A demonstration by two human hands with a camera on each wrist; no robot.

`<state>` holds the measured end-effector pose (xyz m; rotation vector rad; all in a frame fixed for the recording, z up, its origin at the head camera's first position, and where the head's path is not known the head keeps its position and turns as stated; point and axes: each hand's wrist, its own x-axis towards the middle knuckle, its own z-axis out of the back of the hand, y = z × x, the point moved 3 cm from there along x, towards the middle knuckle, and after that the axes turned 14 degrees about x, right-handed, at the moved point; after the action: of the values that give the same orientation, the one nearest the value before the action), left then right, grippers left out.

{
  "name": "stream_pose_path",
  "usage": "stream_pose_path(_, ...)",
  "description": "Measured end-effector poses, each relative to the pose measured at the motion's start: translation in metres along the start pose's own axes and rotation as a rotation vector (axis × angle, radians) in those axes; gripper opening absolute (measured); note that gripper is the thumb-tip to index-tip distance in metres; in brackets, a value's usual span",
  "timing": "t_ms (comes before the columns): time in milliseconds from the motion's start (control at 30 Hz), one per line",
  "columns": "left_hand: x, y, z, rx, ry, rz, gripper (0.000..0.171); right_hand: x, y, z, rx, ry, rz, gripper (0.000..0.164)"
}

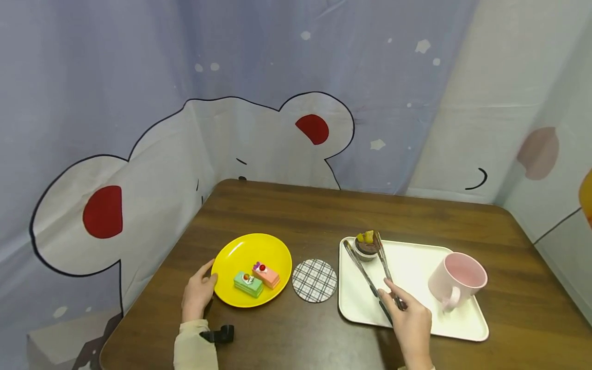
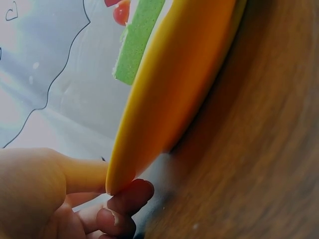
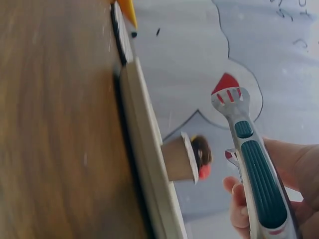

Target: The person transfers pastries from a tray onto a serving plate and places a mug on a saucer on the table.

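Cream-coloured sleeve (image 1: 194, 341) leads to the left hand (image 1: 196, 294), its fingers pinching a glossy, round yellow plate (image 1: 240, 252) at 9 o'clock, thumb above the rim. On it lie a pale-green, block-shaped toy cake (image 1: 248, 288) at 6 o'clock and a pink, block-shaped toy cake (image 1: 269, 277) near 4. Just beside the plate, at 3 o'clock, a round, checked white coaster (image 1: 314, 280) rests on the brown wood-grain counter (image 1: 287, 216). Next, at 10 o'clock on a white rectangular tray (image 1: 409, 261), stands a brown toy cupcake with yellow topping (image 1: 366, 246). Fingers of the right hand (image 1: 409, 316) curl round metal tongs with dark-green grips (image 3: 260, 174), spread either side of it; contact is unclear. Lining up a grasp seems in hand; next calls for an even, gentle squeeze, clear of the pink, handled mug (image 1: 455, 280) at 2 o'clock.
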<state>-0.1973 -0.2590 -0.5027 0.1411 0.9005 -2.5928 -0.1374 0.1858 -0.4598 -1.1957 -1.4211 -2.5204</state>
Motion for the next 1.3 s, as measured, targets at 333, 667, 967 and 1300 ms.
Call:
stream_pose_path(333,0.001,0.0,-0.002,0.002,-0.002,0.026,0.054,0.004,-0.025,0.011,-0.114,0.032,-0.077,0.026)
stream_pose_path(667,-0.001,-0.001,0.0,-0.001,-0.011,0.003,0.054,0.015,-0.033,0.008,-0.13,0.155,-0.173,0.026)
stream_pose_path(967,0.0,0.0,0.0,0.007,-0.021,-0.003,0.054,0.021,-0.036,-0.001,-0.147,0.233,-0.242,0.027)
stream_pose_path(1300,-0.001,-0.002,0.0,0.005,-0.019,-0.009,0.055,0.022,-0.037,-0.005,-0.17,0.249,-0.233,0.025)
